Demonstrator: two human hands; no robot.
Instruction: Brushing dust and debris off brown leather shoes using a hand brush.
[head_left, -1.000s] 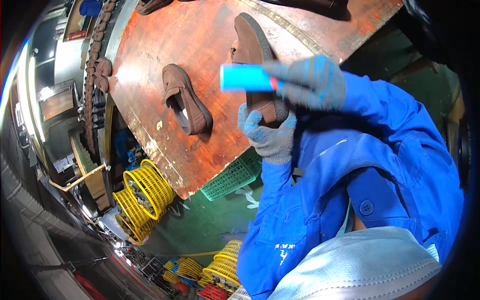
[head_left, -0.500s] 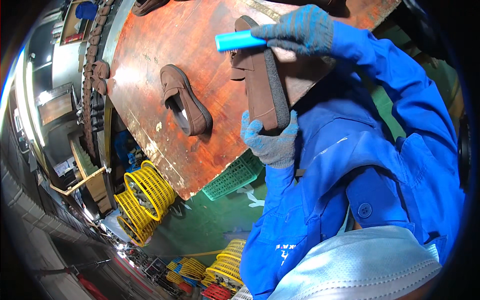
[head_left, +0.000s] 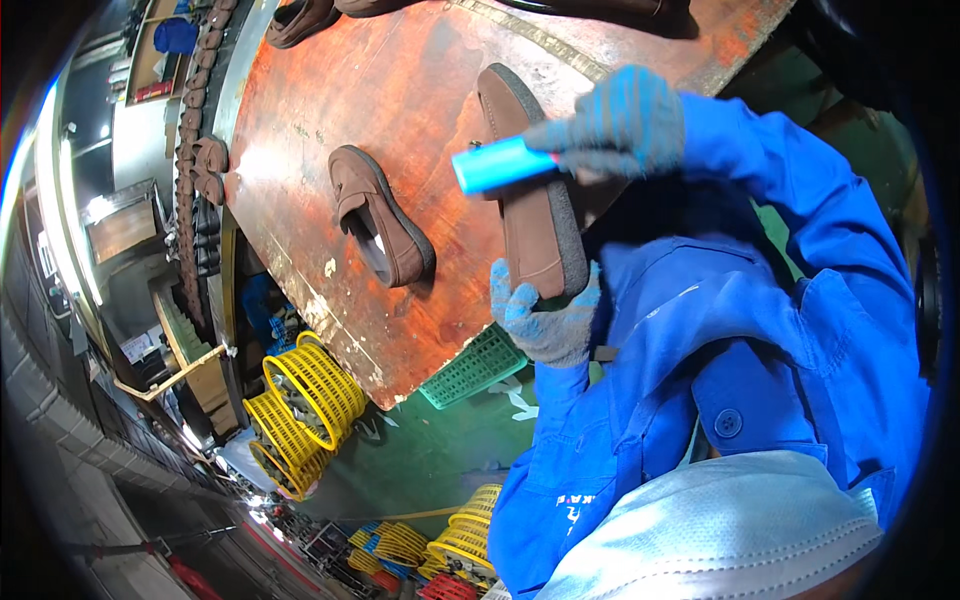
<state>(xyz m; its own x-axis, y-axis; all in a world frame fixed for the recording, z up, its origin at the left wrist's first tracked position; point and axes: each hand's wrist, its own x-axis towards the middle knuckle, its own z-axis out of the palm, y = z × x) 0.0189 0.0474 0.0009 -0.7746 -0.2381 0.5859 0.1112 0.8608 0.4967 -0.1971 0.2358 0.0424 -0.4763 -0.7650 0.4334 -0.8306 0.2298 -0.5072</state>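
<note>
A brown suede loafer (head_left: 532, 245) with a dark sole is tilted on its side over the table edge. My left hand (head_left: 547, 325), in a grey and blue knit glove, cups its heel from below, fingers on one side and thumb on the other. My right hand (head_left: 630, 125), gloved alike and a little blurred, grips a bright blue brush (head_left: 490, 168). That brush lies across the middle of the shoe's upper; its bristles are hidden. A second brown loafer (head_left: 385, 220) stands to the left, opening up, with neither hand on it.
The worn reddish wooden table (head_left: 290, 165) carries more brown shoes (head_left: 300, 20) along its far edge. A green plastic crate (head_left: 475, 368) sits under the near edge. Yellow reels (head_left: 315, 395) stand on the floor at left. Beyond the table runs a line of brown shoes (head_left: 190, 130).
The brush in my right hand has moved down the shoe from near the toe toward the heel. The held shoe has shifted slightly nearer, with my left hand still at its heel.
</note>
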